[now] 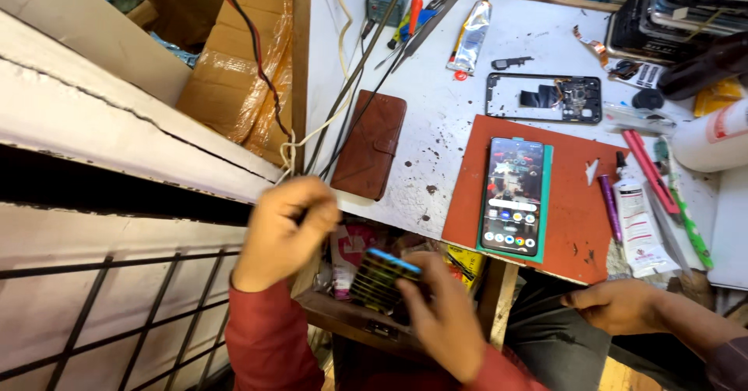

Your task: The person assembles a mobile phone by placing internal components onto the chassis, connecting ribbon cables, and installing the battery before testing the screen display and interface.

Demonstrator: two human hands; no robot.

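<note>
My right hand (446, 321) grips a small stack of thin dark pieces with a blue top edge (380, 278), held below the table's front edge over a cluttered drawer (351, 325). My left hand (282, 231) is raised beside the stack with its fingers curled shut. It is close to the bundle of cables (312, 146) hanging at the table's edge, and nothing shows clearly between the fingers. Both my sleeves are red.
A lit phone (512, 195) lies on a teal cover on a red-brown mat (573, 204). On the white worktable (436, 103) are a brown wallet case (370, 143), a black phone frame (543, 97), glue tubes and tools. Another person's hand (619, 305) rests at lower right. A cardboard box (234, 72) stands at left.
</note>
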